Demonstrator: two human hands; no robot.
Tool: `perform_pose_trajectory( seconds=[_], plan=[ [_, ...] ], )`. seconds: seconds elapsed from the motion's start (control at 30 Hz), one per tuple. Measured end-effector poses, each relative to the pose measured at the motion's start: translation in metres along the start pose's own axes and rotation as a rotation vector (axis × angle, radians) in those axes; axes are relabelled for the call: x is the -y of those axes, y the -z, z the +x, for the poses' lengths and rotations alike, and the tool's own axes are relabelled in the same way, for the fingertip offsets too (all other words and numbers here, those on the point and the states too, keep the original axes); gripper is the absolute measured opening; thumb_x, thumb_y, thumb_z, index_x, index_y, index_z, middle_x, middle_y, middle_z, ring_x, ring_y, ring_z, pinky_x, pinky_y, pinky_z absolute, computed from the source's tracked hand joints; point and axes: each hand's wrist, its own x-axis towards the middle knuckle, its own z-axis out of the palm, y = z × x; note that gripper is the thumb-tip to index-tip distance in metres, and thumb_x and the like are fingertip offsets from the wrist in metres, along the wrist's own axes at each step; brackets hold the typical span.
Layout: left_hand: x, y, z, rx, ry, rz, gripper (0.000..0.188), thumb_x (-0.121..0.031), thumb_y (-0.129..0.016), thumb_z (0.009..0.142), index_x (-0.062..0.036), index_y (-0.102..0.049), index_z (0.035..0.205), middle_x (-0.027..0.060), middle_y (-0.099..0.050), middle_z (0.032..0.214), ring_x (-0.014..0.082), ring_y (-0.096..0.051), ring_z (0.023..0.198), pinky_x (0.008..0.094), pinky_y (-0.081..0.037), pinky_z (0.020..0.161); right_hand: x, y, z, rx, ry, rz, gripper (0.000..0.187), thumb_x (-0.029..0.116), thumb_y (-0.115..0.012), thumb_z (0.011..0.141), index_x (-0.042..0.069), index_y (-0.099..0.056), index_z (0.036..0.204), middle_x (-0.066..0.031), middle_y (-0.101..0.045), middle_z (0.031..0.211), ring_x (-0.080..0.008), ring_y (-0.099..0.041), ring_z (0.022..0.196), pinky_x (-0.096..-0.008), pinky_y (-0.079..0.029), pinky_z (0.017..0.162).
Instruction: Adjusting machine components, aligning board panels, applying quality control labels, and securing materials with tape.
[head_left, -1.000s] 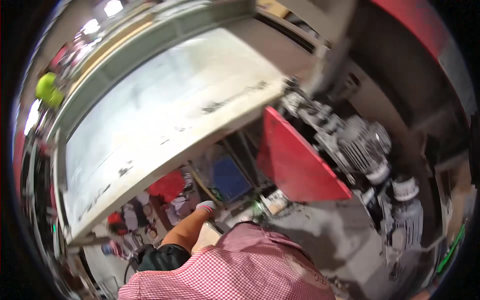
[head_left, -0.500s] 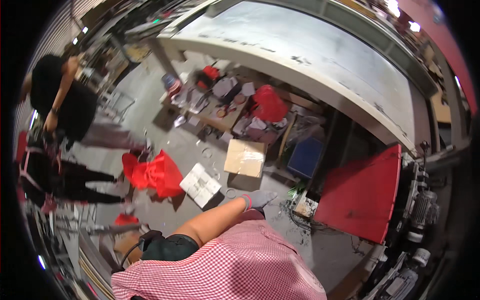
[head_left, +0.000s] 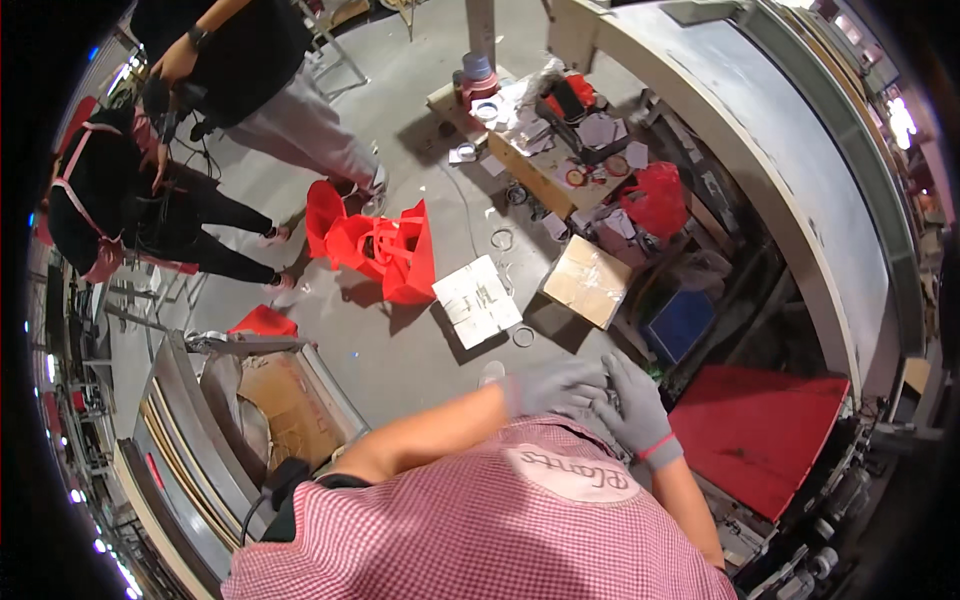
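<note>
Both my hands wear grey gloves and are together in front of my apron. My left hand (head_left: 562, 388) comes in from the left, its fingers bent and pressed together against the fingers of my right hand (head_left: 637, 408). What they hold there, if anything, I cannot make out. A red band rings the right wrist, and that hand has fingers stretched upward. The red checked apron (head_left: 480, 510) lies just below both hands. Beyond them on the floor are a white box (head_left: 477, 302) and a tan cardboard box (head_left: 587, 282).
Red bags (head_left: 385, 250) lie on the floor at left. Two people (head_left: 250, 80) stand at far left. A low table (head_left: 530, 165) holds tape rolls and papers. A blue bin (head_left: 680, 325), a red panel (head_left: 757, 435) and a long white machine frame (head_left: 740, 140) line the right.
My view has turned, so the boxes, bags and people appear shifted. My right hand and forearm have come into view, and the left hand now meets the right one.
</note>
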Motion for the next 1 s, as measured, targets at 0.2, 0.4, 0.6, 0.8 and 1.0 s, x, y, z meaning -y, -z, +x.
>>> perform_pose_trajectory(
  seconds=[0.2,0.4,0.6,0.8,1.0],
  plan=[
    [0.090,0.182,-0.203,-1.010,0.406,0.577,0.044,-0.032,-0.048,0.088,-0.0008,-0.050,0.120,0.0154,-0.054,0.119,0.0243,-0.050,0.107,0.0344,-0.037,0.094,-0.042,-0.033,0.009,0.337,-0.482,0.356,0.043,0.023,-0.058,0.084,-0.004,-0.051,0.116,-0.0161,-0.059,0.105,-0.0234,-0.058,0.096,-0.0310,-0.044,0.085],
    [0.202,0.192,-0.311,-0.687,0.767,0.813,0.032,-0.028,-0.044,0.085,-0.0049,-0.059,0.102,0.0168,-0.058,0.106,0.0302,-0.054,0.101,0.0354,-0.042,0.087,-0.052,-0.053,0.056,0.478,-0.650,0.574,0.038,0.019,-0.052,0.087,-0.004,-0.051,0.117,-0.0122,-0.059,0.108,-0.0177,-0.055,0.099,-0.0288,-0.042,0.087],
    [0.308,0.196,-0.312,-0.358,0.475,1.208,0.024,-0.022,-0.043,0.084,-0.0078,-0.062,0.089,0.0123,-0.060,0.095,0.0266,-0.056,0.092,0.0352,-0.043,0.083,-0.033,-0.064,0.150,0.581,-0.426,0.593,0.037,0.019,-0.052,0.088,-0.003,-0.051,0.117,-0.0121,-0.059,0.109,-0.0170,-0.056,0.098,-0.0281,-0.042,0.088],
    [0.156,0.231,-0.221,-0.992,0.604,0.658,0.027,-0.028,-0.049,0.085,-0.0057,-0.063,0.081,0.0087,-0.063,0.078,0.0240,-0.060,0.078,0.0355,-0.046,0.070,-0.082,-0.059,0.217,0.539,-0.408,0.417,0.034,0.025,-0.054,0.086,0.000,-0.055,0.110,-0.0109,-0.062,0.097,-0.0159,-0.056,0.091,-0.0276,-0.044,0.082],
    [0.145,0.386,-0.194,-0.820,0.220,1.117,0.034,-0.016,-0.050,0.080,-0.0006,-0.057,0.109,0.0150,-0.059,0.111,0.0269,-0.055,0.105,0.0300,-0.043,0.088,-0.278,-0.127,0.235,0.551,-0.310,0.163,0.026,0.021,-0.057,0.082,0.003,-0.063,0.099,-0.0048,-0.064,0.087,-0.0125,-0.056,0.075,-0.0270,-0.046,0.069]
  ],
)
